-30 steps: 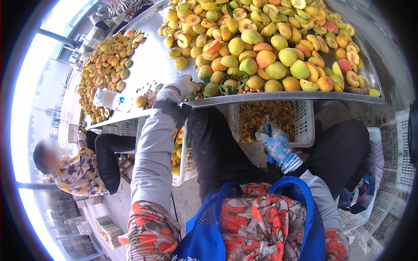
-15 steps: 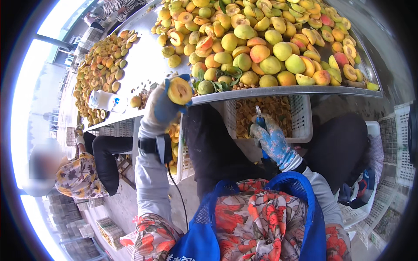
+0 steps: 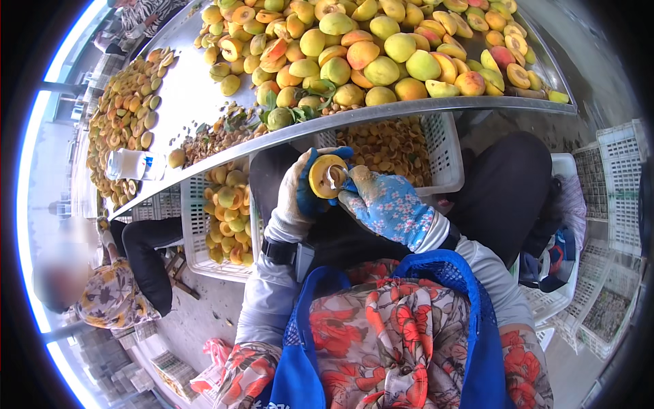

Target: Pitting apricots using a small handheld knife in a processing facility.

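My left hand (image 3: 298, 189), in a white glove with blue coating, holds a yellow peach half (image 3: 317, 178) with its cut face toward me. In my right hand (image 3: 392, 206), gloved in blue floral cloth, is a small pitting tool; its metal tip (image 3: 336, 176) rests in the middle of the cut face. The fingers cover most of the tool's handle. Both hands are close together above my lap, just in front of the table edge. A large heap of whole and halved peaches (image 3: 381, 71) lies on the metal table (image 3: 409, 105) beyond them.
Below the table, a white crate (image 3: 446, 157) holds small brown pieces. Another crate (image 3: 199, 249) at left contains peach halves. Pits and leaves (image 3: 221, 136) lie along the table edge near a clear plastic jar (image 3: 135, 165). A co-worker (image 3: 122, 293) sits at far left; crates (image 3: 620, 163) stack at right.
My left hand brought the peach half down from the table edge toward my lap. My right hand rose leftward from over the crate, and the tool's tip now meets the fruit.
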Motion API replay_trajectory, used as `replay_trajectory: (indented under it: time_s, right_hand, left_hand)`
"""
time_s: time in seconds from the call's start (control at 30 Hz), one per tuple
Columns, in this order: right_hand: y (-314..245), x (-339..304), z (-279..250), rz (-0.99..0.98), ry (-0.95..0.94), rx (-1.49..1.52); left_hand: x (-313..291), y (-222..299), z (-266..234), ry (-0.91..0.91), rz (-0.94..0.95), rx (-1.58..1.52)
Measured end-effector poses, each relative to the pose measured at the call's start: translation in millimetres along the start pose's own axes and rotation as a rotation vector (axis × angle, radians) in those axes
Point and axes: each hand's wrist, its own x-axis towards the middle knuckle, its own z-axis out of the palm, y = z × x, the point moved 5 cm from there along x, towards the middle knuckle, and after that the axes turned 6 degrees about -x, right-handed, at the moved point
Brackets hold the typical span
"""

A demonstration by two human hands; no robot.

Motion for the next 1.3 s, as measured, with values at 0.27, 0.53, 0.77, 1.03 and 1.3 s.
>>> replay_trajectory:
  time_s: [0.27,0.53,0.77,1.03,1.3]
  right_hand:
    - [9.6,-2.4,16.4,0.047,0.005,0.071]
    - [7.9,-2.3,15.6,0.084,0.017,0.123]
    - [3.3,2.9,7.9,0.088,-0.180,0.075]
    - [5.2,4.3,10.2,0.187,-0.337,0.064]
    - [24.8,-1.4,27.9,0.136,-0.143,0.325]
  left_hand:
    - [3.3,5.6,1.2,-0.079,0.252,0.907]
    - [4.4,1.9,5.7,-0.003,0.248,0.829]
    - [-2.4,16.4,21.1,-0.115,0.364,1.147]
    - [12.6,-7.6,-14.3,-0.180,0.210,0.889]
    - [9.3,-23.8,-12.2,0.134,0.143,0.348]
